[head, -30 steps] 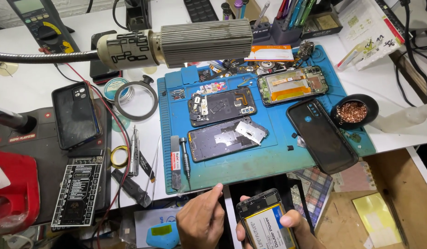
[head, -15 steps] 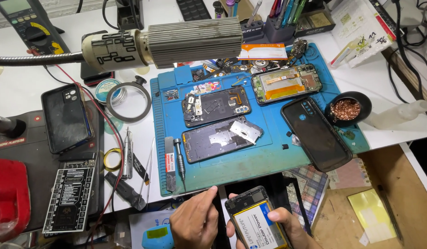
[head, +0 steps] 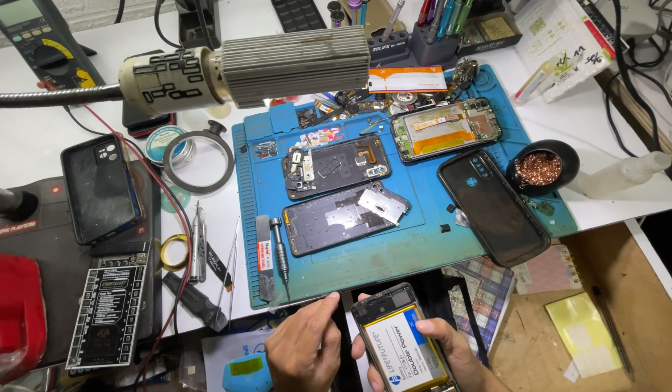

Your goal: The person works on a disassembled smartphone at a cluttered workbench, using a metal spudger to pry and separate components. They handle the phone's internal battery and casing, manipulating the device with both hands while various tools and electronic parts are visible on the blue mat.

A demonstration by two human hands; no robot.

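Bright, even overhead light; soft short shadows; mild glare on white table (head: 227, 254); sharp focus, slight wide-angle edge distortion.

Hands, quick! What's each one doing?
Left hand: holds nothing, fingers curled, fingertip at the opened phone's top edge.
Right hand: holding the opened phone from underneath.

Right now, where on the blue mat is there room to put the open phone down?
Bare blue mat lies along the front edge, between the screwdriver and the black back cover. The mat's back edge is crowded with small parts.
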